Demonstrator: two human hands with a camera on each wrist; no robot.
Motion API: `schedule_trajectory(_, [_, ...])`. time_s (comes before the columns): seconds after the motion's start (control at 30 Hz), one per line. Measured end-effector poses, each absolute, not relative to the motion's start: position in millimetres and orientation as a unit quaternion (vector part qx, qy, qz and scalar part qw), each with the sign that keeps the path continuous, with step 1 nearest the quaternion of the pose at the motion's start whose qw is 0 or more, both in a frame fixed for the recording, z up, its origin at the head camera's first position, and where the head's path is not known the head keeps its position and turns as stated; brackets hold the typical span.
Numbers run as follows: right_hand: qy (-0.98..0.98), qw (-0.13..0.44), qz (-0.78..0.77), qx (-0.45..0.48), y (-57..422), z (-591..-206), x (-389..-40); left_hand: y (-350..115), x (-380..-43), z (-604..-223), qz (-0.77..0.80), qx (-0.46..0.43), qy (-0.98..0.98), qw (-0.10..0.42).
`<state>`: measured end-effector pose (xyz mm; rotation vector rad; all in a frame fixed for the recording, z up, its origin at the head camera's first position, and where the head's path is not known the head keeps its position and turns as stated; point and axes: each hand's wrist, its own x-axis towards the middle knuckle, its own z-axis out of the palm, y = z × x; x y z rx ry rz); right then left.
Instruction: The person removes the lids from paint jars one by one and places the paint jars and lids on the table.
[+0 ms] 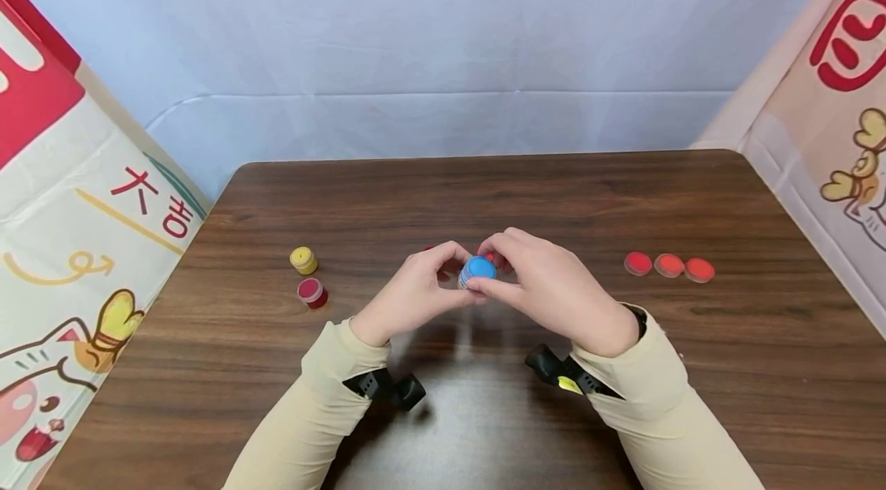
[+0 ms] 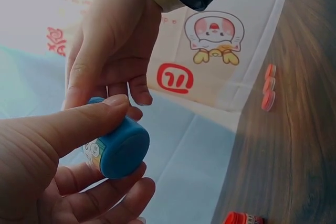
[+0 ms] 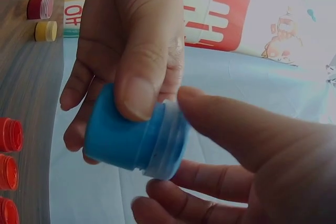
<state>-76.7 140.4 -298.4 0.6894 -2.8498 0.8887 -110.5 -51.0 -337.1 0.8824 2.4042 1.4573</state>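
Note:
Near the middle of the table both hands hold one small blue jar (image 1: 479, 267). My left hand (image 1: 410, 288) grips its blue body, with the thumb on one side and fingers on the other, as the left wrist view shows. On the lid end, my right hand (image 1: 554, 286) pinches the clear-rimmed lid (image 3: 169, 142) between thumb and fingers. The lid sits on the jar in the right wrist view. Behind the hands are red jars (image 3: 9, 135), mostly hidden in the head view; their tops look uncovered in the right wrist view.
On the left of the wooden table (image 1: 484, 198) stand a yellow jar (image 1: 303, 261) and a dark red jar (image 1: 312, 293). Three red-toned lids (image 1: 668, 265) lie in a row on the right. A pale cloth (image 1: 443, 51) hangs behind the table.

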Motion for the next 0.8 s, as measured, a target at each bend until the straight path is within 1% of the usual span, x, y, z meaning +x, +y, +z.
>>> schedule_trajectory(0.4, [-0.890, 0.049, 0.300, 0.341, 145.9, -299.9, -77.3, -52.6, -112.4, -338.0, 0.490, 0.309, 0.810, 0.089])
schedule_trajectory(0.53, [-0.892, 0.049, 0.309, 0.326, 145.2, -298.4, -77.0, -52.7, -112.2, -338.0, 0.481, 0.310, 0.815, 0.093])
schedule_trajectory(0.67, [-0.910, 0.055, 0.298, 0.284, 143.0, -298.9, -76.4, -51.5, -111.7, -337.3, 0.476, 0.309, 0.818, 0.100])
schedule_trajectory(0.8, [-0.925, 0.049, 0.287, 0.245, 141.8, -299.6, -76.5, -49.7, -108.8, -331.9, 0.480, 0.300, 0.818, 0.105])
